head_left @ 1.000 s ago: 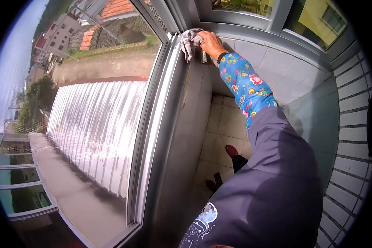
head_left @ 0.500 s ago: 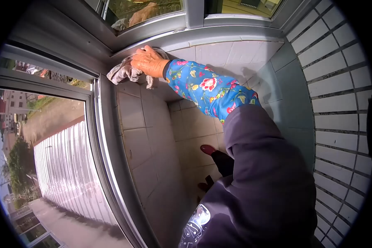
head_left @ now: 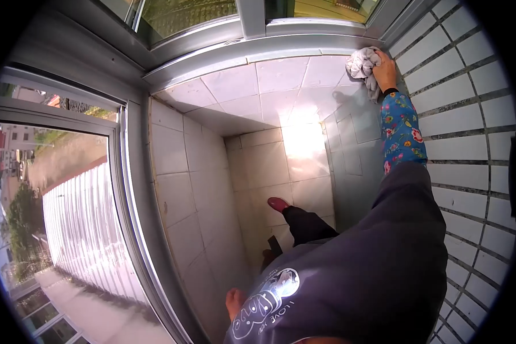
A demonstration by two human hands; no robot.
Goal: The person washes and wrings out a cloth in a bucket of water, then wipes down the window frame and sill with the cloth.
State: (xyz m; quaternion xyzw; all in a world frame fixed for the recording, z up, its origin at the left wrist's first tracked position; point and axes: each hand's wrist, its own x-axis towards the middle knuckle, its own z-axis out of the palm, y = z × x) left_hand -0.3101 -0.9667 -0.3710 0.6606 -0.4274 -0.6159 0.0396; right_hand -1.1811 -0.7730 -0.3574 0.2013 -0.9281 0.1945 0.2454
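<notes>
My right hand (head_left: 385, 73) is closed on a bunched, light grey patterned rag (head_left: 362, 63). It presses the rag onto the far right end of the tiled sill (head_left: 281, 74), in the corner where the window frame meets the tiled wall. A blue floral sleeve covers that forearm. Low in the view, beside my dark top, part of my left hand (head_left: 234, 301) shows; most of its fingers are hidden or unclear.
Grey metal window frames (head_left: 195, 51) run along the top and left side. White tiles with dark joints (head_left: 464, 126) cover the right wall. Below lies the tiled floor (head_left: 258, 166), with my red shoe (head_left: 278, 203) on it.
My right hand has carried the rag from the left corner of the sill across to the right corner. My left hand has come partly into view at the bottom.
</notes>
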